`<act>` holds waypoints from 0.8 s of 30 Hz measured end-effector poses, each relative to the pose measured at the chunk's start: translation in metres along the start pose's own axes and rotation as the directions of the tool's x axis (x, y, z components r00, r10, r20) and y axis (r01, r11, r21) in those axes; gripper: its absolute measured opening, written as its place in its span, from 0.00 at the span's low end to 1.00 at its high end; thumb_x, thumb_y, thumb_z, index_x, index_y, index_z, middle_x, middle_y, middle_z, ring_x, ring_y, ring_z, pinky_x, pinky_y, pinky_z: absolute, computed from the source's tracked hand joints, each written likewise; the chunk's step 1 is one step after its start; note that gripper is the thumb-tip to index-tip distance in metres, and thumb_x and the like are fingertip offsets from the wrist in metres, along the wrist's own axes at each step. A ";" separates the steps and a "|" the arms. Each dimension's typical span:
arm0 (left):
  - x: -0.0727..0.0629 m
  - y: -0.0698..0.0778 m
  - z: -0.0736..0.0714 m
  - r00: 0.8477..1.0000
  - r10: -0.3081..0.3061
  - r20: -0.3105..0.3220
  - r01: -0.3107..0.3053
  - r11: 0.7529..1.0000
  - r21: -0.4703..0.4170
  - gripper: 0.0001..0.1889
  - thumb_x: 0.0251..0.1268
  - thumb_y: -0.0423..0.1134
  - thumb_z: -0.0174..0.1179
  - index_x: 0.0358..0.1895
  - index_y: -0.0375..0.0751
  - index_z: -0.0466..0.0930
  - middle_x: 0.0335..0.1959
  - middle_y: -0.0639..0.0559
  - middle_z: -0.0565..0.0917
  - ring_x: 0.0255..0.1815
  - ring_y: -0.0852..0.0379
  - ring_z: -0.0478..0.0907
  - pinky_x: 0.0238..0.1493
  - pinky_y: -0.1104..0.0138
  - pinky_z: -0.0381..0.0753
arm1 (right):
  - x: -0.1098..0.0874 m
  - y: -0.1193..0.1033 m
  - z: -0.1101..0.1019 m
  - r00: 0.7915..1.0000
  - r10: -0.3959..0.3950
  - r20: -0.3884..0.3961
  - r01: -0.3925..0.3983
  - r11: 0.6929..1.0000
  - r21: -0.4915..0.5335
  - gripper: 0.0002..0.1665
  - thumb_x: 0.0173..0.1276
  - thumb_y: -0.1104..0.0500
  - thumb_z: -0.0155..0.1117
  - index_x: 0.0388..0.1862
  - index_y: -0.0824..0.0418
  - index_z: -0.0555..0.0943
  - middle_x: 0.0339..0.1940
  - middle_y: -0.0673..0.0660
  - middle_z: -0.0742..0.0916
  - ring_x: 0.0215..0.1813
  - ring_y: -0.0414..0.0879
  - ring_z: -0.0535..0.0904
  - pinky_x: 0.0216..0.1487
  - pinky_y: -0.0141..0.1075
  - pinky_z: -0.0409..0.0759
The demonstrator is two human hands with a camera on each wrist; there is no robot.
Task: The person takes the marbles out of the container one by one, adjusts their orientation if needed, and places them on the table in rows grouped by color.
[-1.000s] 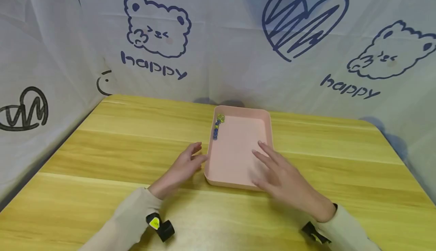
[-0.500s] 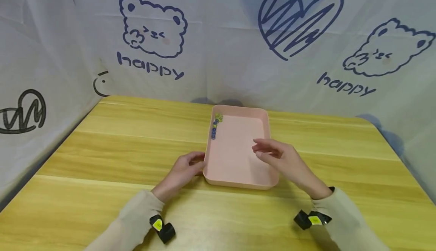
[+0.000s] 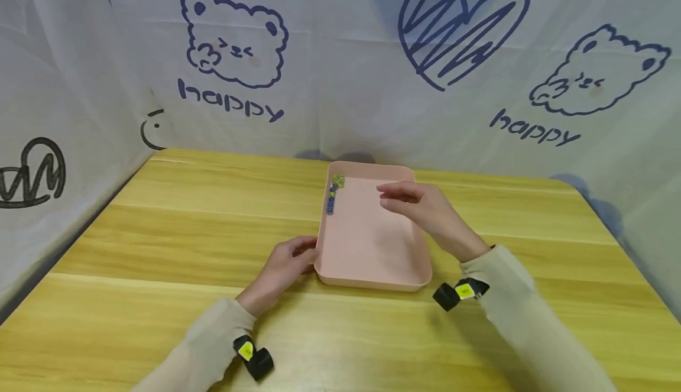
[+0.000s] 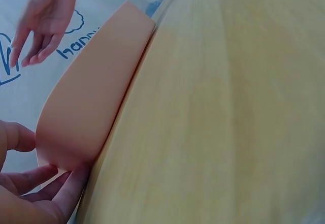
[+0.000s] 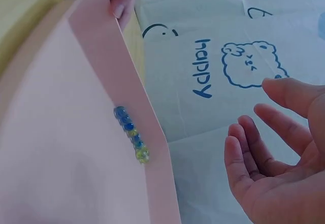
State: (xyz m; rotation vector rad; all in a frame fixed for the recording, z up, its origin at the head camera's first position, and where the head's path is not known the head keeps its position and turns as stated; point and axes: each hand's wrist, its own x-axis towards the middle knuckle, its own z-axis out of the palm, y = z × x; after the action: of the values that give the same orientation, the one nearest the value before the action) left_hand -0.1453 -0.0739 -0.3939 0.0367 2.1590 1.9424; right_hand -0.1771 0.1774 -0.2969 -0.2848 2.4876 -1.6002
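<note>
A shallow pink tray (image 3: 372,226) rests on the wooden table. Along its left inner wall, toward the far corner, lies a short row of small, shiny, bead-like pieces (image 3: 331,203), blue and yellow-green. My left hand (image 3: 279,271) holds the near end of the tray's left side; its bent fingers (image 4: 71,183) touch the outer wall and its thumb is at the rim. My right hand (image 3: 425,209) hovers above the tray's right half, fingers slightly bent and apart from the thumb. In the right wrist view nothing lies between those fingers (image 5: 274,122).
A white cloth (image 3: 346,84) with drawn bears, a heart and the word "happy" hangs behind and to the left of the wooden table (image 3: 175,220). Both wrists wear black straps with small cameras (image 3: 447,296).
My left hand has come to the tray's side and taken hold there. My right hand has moved forward and left over the tray, its spread fingers drawing closer together.
</note>
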 end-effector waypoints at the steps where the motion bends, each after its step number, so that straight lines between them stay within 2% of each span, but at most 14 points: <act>1: 0.001 -0.001 -0.001 1.000 -0.003 -0.001 0.003 1.000 0.003 0.20 0.70 0.31 0.53 0.61 0.24 0.71 0.57 0.34 0.76 0.54 0.45 0.76 0.51 0.61 0.82 | 0.005 -0.002 0.001 1.000 0.006 -0.001 -0.006 1.000 0.003 0.24 0.69 0.57 0.64 0.62 0.63 0.78 0.60 0.60 0.80 0.58 0.50 0.77 0.62 0.43 0.75; 8: 0.002 -0.004 -0.002 1.000 -0.007 -0.006 0.007 1.000 -0.021 0.19 0.71 0.31 0.54 0.60 0.24 0.72 0.56 0.35 0.77 0.53 0.46 0.76 0.50 0.60 0.82 | 0.034 -0.010 0.014 0.998 0.042 -0.047 -0.041 0.999 0.022 0.22 0.67 0.58 0.66 0.59 0.62 0.80 0.58 0.58 0.81 0.55 0.50 0.77 0.61 0.43 0.75; 17: 0.000 -0.002 0.000 1.000 -0.017 -0.007 0.016 0.999 -0.029 0.19 0.71 0.32 0.53 0.61 0.25 0.72 0.57 0.35 0.76 0.54 0.46 0.76 0.51 0.60 0.82 | 0.061 -0.003 0.031 0.990 0.098 -0.100 -0.089 0.992 0.092 0.20 0.64 0.58 0.69 0.55 0.62 0.83 0.54 0.56 0.84 0.58 0.46 0.77 0.65 0.41 0.71; 20: 0.000 0.000 0.001 1.000 -0.017 -0.013 0.016 0.999 -0.039 0.19 0.71 0.32 0.53 0.61 0.25 0.72 0.58 0.34 0.76 0.55 0.45 0.76 0.51 0.60 0.82 | 0.068 -0.001 0.035 0.993 0.086 -0.079 -0.077 0.991 0.110 0.20 0.64 0.59 0.70 0.54 0.62 0.84 0.54 0.55 0.85 0.59 0.46 0.76 0.66 0.42 0.70; 24: -0.001 0.001 0.003 1.000 -0.014 -0.023 0.013 0.999 -0.052 0.19 0.72 0.31 0.53 0.62 0.25 0.71 0.59 0.33 0.75 0.56 0.44 0.75 0.52 0.60 0.81 | 0.075 0.004 0.038 0.998 0.058 -0.033 -0.055 0.996 0.075 0.18 0.64 0.59 0.69 0.52 0.61 0.85 0.55 0.53 0.84 0.60 0.47 0.74 0.66 0.43 0.70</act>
State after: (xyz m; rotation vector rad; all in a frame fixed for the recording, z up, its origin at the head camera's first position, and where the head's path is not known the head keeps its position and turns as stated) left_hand -0.1435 -0.0714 -0.3930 -0.0089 2.1169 2.0000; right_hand -0.2410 0.1271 -0.3192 -0.1754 2.4320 -1.6848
